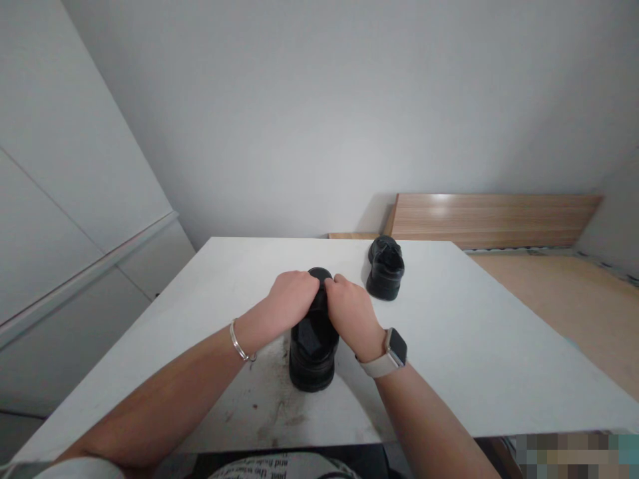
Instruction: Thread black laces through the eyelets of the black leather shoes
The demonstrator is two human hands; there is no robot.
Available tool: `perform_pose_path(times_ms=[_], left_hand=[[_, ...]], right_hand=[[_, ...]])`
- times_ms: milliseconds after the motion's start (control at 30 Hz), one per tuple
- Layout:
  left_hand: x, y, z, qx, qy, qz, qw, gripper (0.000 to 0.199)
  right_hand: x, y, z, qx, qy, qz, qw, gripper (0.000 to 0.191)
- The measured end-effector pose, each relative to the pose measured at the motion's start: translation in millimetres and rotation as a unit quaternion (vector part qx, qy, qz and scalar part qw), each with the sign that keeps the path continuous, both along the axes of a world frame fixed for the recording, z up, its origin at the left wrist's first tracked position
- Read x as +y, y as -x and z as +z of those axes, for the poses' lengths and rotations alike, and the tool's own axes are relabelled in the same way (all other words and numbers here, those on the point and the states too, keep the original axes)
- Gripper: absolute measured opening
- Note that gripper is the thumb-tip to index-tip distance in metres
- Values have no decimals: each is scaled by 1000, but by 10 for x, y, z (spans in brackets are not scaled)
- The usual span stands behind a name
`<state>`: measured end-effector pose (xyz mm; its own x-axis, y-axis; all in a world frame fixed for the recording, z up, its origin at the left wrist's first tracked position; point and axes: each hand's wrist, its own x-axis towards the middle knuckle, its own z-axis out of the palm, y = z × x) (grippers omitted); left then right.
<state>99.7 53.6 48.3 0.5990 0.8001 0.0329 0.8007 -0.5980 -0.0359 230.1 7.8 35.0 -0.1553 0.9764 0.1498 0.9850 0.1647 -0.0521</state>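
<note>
Near shoe [313, 359] points toe-away on the worktop [479, 359], between left grip [293, 296] and right grip [353, 314], neither nearer. Both closed on its upper; fingertips hidden.

Left hand [295, 294], right hand [353, 314] gripping black shoe [312, 362], white table [479, 352]

One head-worn view, facing forward and down across the table [464, 359], clothing [269, 466] at the bottom edge, left hand [294, 294] and right hand [352, 313] close in, just below centre, wall [319, 120] ahead filling the top, board [494, 218] farther off at right
</note>
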Motion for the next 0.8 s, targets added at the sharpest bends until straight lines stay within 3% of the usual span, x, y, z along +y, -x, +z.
perform_pose_path(times_ms=[167, 267, 333, 433, 500, 567, 667, 800], left_hand=[[-50, 25, 29, -28, -40, -4, 999, 18], [-79, 88, 157, -195, -49, -28, 979, 9], [-106, 153, 299, -350, -46, -56, 934, 6], [-165, 254, 545, -537, -79, -75, 836, 3], [-210, 301, 685, -615, -108, -92, 776, 2], [-254, 318, 783, -659, -122, -114, 734, 3], [-316, 285, 845, -676, -124, -135, 714, 3], [-383, 182, 832, -678, -114, -168, 706, 7]], right_hand=[[62, 6, -118, 24, -77, 14, 997, 19], [107, 5, -92, 161, -120, 39, 979, 13], [112, 1, 15, 299, -145, 70, 941, 7], [54, 2, 280, 468, -210, 138, 847, 2], [-26, 18, 475, 533, -266, 183, 782, 1], [-120, 49, 646, 563, -314, 215, 733, 3], [-229, 105, 802, 569, -345, 243, 706, 3], [-237, 146, 837, 536, -353, 265, 720, 6]])
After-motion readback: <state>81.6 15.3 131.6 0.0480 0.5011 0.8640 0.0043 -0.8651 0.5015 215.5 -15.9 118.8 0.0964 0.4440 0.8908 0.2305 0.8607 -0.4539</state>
